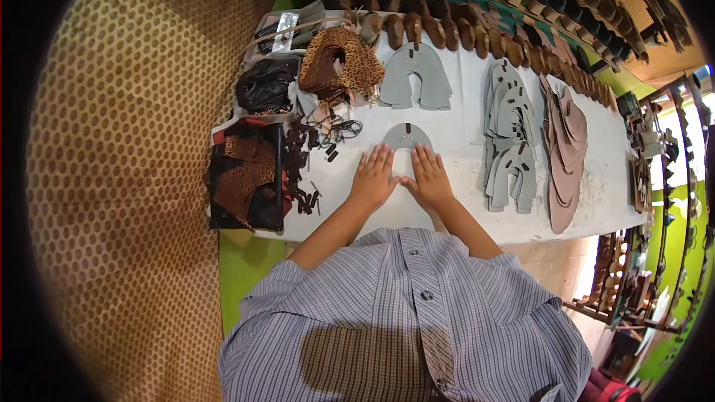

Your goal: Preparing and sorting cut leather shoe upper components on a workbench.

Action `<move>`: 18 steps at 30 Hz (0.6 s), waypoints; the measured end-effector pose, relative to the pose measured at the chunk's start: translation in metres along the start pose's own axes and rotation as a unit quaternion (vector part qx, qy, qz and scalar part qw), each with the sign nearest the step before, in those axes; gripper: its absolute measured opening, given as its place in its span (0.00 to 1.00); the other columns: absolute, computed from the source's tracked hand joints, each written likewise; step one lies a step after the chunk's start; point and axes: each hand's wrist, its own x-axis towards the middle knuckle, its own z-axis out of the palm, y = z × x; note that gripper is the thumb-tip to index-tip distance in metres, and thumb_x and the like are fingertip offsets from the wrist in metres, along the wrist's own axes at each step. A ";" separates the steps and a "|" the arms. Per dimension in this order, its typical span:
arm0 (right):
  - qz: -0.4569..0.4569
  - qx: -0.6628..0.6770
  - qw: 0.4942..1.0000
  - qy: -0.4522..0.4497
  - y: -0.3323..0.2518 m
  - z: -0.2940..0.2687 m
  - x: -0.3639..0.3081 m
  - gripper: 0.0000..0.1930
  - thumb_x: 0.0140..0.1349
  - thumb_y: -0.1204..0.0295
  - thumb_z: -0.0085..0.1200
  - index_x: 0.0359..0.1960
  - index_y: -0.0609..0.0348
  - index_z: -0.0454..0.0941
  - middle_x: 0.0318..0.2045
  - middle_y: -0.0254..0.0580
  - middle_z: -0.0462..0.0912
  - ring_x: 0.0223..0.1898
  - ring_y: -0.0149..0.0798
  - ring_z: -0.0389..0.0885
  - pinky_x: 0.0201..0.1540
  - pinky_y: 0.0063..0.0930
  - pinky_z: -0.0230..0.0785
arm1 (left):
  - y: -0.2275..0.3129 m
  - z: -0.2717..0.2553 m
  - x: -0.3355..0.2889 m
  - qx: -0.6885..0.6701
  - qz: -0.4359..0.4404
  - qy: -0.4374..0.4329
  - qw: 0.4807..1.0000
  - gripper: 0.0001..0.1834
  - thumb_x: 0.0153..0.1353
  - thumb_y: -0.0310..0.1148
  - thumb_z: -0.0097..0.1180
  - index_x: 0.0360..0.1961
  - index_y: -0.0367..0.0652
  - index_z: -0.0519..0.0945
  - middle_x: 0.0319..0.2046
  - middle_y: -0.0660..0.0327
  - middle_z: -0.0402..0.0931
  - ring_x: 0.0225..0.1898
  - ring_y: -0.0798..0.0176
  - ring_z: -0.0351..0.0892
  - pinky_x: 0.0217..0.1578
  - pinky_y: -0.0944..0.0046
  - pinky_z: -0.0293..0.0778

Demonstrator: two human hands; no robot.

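Note:
A grey horseshoe-shaped cut piece (406, 136) lies flat on the white worktable (462, 208) in front of me. My left hand (374, 176) rests palm down on its left leg, fingers spread. My right hand (430, 178) presses flat on its right leg, thumbs nearly touching. Neither hand grips anything. A small dark tab sits at the top of the piece.
A stack of similar grey pieces (417, 78) lies further back. Grey pieces (510, 141) and pink-brown ones (564, 152) are piled to the right. Leopard-print material (339, 63), a black bag (264, 85), dark straps (302, 171) sit left. Shoe soles (462, 30) line the far edge.

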 end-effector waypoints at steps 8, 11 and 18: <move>0.034 0.005 0.998 0.047 -0.022 -0.016 -0.018 0.25 0.56 0.57 0.50 0.51 0.61 0.69 0.54 0.49 0.68 0.58 0.48 0.63 0.62 0.49 0.47 | -0.006 -0.025 -0.036 -0.027 0.026 -0.027 0.999 0.31 0.55 0.42 0.51 0.58 0.37 0.62 0.60 0.50 0.57 0.63 0.51 0.53 0.62 0.49 0.48; -0.013 0.118 0.990 0.074 -0.037 -0.023 0.016 0.19 0.54 0.62 0.52 0.45 0.59 0.74 0.46 0.44 0.74 0.50 0.46 0.70 0.56 0.50 0.55 | -0.008 -0.040 -0.044 -0.072 0.043 -0.050 0.995 0.25 0.54 0.39 0.51 0.51 0.35 0.69 0.54 0.48 0.64 0.58 0.48 0.61 0.58 0.49 0.56; -0.266 0.168 0.949 0.028 -0.127 -0.003 0.128 0.13 0.51 0.65 0.54 0.39 0.50 0.79 0.27 0.43 0.76 0.33 0.48 0.76 0.35 0.41 0.68 | -0.013 -0.073 -0.071 -0.103 -0.004 -0.093 0.990 0.11 0.49 0.35 0.55 0.27 0.37 0.78 0.37 0.50 0.73 0.41 0.47 0.71 0.49 0.52 0.65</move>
